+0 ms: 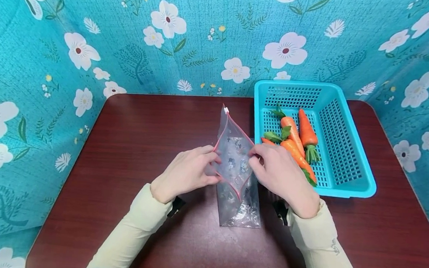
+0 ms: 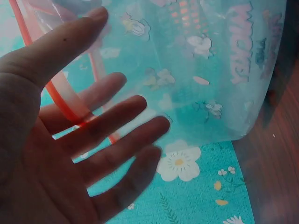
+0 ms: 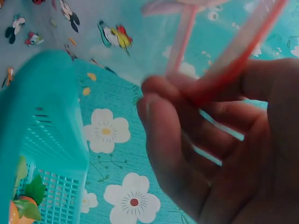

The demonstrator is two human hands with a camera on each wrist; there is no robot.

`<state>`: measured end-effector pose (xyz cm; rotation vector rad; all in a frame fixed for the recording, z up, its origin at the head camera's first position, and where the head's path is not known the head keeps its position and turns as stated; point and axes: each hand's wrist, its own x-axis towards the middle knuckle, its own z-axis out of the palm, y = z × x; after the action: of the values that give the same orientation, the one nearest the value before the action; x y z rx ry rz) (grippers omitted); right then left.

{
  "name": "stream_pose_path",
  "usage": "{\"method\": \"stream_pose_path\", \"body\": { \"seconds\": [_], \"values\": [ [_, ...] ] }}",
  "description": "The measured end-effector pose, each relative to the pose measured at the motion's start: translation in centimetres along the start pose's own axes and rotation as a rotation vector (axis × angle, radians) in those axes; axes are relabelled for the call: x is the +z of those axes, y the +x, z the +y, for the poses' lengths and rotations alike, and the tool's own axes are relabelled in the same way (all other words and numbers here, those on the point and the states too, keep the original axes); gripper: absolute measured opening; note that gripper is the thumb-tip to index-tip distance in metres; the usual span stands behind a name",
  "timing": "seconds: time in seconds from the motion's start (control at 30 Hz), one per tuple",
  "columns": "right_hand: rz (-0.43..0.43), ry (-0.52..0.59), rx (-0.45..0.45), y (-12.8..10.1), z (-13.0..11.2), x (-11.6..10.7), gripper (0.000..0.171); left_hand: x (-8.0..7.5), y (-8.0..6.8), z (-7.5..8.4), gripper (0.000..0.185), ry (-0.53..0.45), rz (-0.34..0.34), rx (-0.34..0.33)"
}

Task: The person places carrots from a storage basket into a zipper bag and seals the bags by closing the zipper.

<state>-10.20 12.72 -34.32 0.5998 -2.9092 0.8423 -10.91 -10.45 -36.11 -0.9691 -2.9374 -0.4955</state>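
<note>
A clear zip bag (image 1: 240,214) with a red rim and printed cartoon figures lies at the middle of the table, its mouth spread into a diamond. My left hand (image 1: 189,170) is at the left side of the mouth. In the left wrist view its fingers are apart and loosely extended, with the red rim of the bag (image 2: 201,93) crossing the index finger. On the opposite side, my right hand (image 1: 281,171) pinches the rim between thumb and fingers, as the right wrist view shows. A white slider (image 1: 226,110) sits at the rim's far corner.
Right of the bag stands a turquoise plastic basket (image 1: 331,192), close to my right hand. Several orange carrots (image 1: 307,131) with green tops lie in it. A floral cloth (image 1: 206,45) hangs behind the dark red table (image 1: 130,144).
</note>
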Motion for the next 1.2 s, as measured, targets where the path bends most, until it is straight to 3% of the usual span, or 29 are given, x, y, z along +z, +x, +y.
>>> {"method": "stream_pose_path", "body": {
  "seconds": [0.2, 0.37, 0.53, 0.7, 0.87, 1.03, 1.2],
  "values": [
    [-0.088, 0.014, -0.089, -0.1, 0.2, -0.7, 0.024, -0.2, -0.2, -0.7, 0.026, 0.020, 0.032, 0.033],
    [-0.071, -0.103, -0.038, 0.0, 0.6, -0.9, 0.021, -0.3, -0.3, -1.2, 0.021, 0.094, 0.092, 0.042],
    [-0.024, -0.185, -0.005, 0.1, 1.2, -0.9, 0.018, -0.3, -0.4, -1.5, 0.040, 0.096, 0.108, 0.005],
    [-0.009, -0.212, -0.015, 0.0, 1.7, -0.8, 0.014, 0.1, -0.5, -1.8, 0.064, 0.025, 0.107, -0.048],
    [-0.019, -0.222, 0.026, 0.0, 2.2, -0.6, 0.018, 0.8, -0.5, -2.6, 0.049, -0.094, 0.155, -0.098],
    [-0.050, -0.228, 0.029, -0.1, 2.7, -0.2, 0.021, 1.9, -0.3, -3.3, 0.030, -0.259, 0.246, -0.076],
    [-0.081, -0.227, 0.028, -0.1, 3.1, 0.2, 0.022, 2.6, -0.3, -3.6, 0.037, -0.415, 0.270, -0.089]
  ]
}}
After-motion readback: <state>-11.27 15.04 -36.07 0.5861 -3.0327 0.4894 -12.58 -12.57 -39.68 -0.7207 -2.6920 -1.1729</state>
